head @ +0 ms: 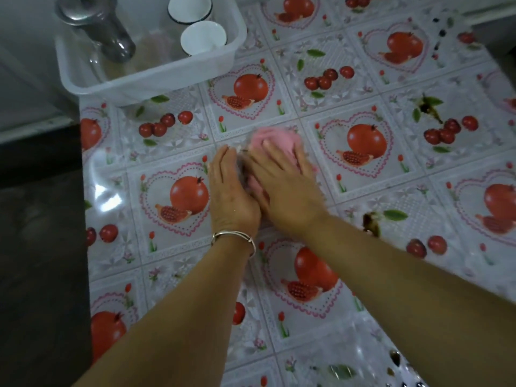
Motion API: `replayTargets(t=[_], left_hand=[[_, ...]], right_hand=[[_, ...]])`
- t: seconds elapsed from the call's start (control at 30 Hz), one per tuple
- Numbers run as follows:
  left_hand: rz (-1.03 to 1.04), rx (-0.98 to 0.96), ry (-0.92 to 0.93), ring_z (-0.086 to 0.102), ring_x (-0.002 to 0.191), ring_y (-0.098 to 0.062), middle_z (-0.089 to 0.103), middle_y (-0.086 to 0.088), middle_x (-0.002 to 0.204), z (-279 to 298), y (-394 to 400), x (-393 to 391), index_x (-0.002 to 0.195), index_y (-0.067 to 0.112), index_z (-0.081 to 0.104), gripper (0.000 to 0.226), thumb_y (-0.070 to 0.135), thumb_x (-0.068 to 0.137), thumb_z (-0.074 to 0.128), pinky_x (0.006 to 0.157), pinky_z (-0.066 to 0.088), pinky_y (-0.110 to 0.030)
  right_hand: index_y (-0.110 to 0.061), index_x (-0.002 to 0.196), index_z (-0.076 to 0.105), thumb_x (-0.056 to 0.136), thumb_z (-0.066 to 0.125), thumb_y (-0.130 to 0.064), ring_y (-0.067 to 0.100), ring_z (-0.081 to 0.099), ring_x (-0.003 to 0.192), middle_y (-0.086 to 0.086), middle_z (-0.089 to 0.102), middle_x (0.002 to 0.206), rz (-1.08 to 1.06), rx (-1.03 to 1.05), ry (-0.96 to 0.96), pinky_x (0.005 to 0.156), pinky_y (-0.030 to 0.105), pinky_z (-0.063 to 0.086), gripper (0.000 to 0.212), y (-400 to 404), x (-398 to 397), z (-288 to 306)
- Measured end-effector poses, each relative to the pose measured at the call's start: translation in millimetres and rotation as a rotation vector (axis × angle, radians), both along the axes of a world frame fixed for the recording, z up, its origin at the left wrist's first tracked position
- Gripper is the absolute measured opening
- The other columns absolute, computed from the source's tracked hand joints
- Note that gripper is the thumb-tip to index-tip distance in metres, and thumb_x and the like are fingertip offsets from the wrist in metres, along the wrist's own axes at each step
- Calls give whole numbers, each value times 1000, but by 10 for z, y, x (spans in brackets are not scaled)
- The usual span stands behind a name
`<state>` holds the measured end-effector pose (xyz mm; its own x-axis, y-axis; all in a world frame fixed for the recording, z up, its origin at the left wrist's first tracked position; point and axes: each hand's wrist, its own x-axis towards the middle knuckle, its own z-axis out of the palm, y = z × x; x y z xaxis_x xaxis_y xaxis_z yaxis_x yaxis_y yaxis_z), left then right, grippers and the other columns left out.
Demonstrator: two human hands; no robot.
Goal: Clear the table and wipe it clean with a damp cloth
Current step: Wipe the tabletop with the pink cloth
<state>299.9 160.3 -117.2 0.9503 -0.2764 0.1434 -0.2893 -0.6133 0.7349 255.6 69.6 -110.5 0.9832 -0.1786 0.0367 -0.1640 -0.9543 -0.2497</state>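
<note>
We see the soft pink cloth (275, 142) mid-table (349, 344) | right hand (282, 185) flat on it, fingers (268, 152) spread | left hand (231, 191) beside, fingers together | clear plastic tub (156, 76) holds two white cups (203, 37)

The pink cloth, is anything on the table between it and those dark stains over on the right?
Nothing visible. The cloth lies under the right hand, and only bare tablecloth runs from it to the stain farther back and the stain by the right forearm. The bin sits off at the back left.
</note>
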Motion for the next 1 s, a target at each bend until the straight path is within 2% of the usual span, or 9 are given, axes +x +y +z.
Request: replayTargets(t=[0.1,0.17,0.23,0.3,0.37,0.47,0.57,0.73,1.0], left_hand=[[8,-2,-10,36,131,-33,39,-23,137,37,-1,-22,127,-7,42,63,-24,66,39,104,14,-1],[5,6,-29,36,132,-32,39,-20,137,53,2,-35,127,-5,43,66,-26,65,37,96,10,8],[0,34,-36,34,134,-29,39,-17,139,41,4,-42,128,-3,42,66,-25,66,37,99,10,3],[0,61,-39,32,135,-28,38,-16,140,31,4,-32,129,-2,42,62,-22,70,37,107,12,-6],[-27,76,-60,33,134,-29,40,-16,139,27,-1,-44,127,-2,44,52,-13,77,38,117,19,-25],[-68,123,-119,40,129,-33,47,-17,134,17,-5,-45,121,-1,50,42,3,81,40,112,29,-47],[-137,246,-185,45,124,-38,56,-17,126,-38,8,-21,113,0,57,34,8,83,43,110,28,-51],[-149,438,-204,37,131,-34,50,-12,135,-31,-7,-60,117,5,56,33,14,90,40,112,23,-46],[-119,348,-95,26,140,-24,37,-5,147,39,-165,-649,134,13,44,43,8,92,41,116,12,-39]], right_hand=[[-16,132,52,90,38,-39,21,40,136,1,51,140,-15,-2,-31,111,55,18,50,40,-561,-44],[-15,132,52,90,37,-42,22,39,136,3,51,140,-26,-53,-15,110,52,17,52,16,-720,-46],[-13,136,47,92,34,-43,24,33,139,6,44,145,-118,-50,3,112,51,11,55,-40,-585,19],[-14,147,26,97,29,-42,21,9,147,4,18,157,-256,12,94,116,51,-4,58,-104,-267,81],[-16,150,12,99,26,-40,20,-7,147,0,2,160,-333,39,162,114,53,-11,58,-104,-36,88],[-11,144,33,95,31,-35,24,16,146,6,28,154,-269,-16,55,114,60,1,55,58,-186,8],[-11,126,58,86,38,-37,26,44,133,6,55,136,-155,-68,-57,111,62,22,52,191,-694,-68],[-17,132,53,89,36,-45,23,42,135,2,52,139,-23,-145,18,109,55,16,54,-76,-1189,-41],[-18,146,29,89,20,-47,25,11,147,4,22,156,-490,-32,94,115,51,2,65,-634,-1359,41]])
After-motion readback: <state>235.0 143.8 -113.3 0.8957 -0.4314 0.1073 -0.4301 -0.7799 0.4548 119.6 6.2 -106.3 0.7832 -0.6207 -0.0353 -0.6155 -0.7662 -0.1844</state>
